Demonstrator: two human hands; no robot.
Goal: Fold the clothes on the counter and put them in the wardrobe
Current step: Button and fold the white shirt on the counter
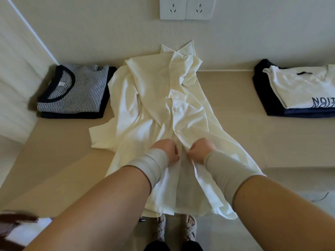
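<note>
A cream button-up shirt [159,109] lies rumpled lengthwise on the beige counter [235,127], collar toward the wall and hem hanging over the front edge. My left hand [167,151] and my right hand [200,150] sit close together at the shirt's front opening, each pinching one edge of the placket below a white button. Both wrists wear grey sleeves.
A folded striped tee on dark clothes [76,91] sits at the left by the wall. A folded white printed tee on navy clothes [299,89] lies at the right. Wall sockets [186,8] are above. My slippered feet [176,230] show below the counter edge.
</note>
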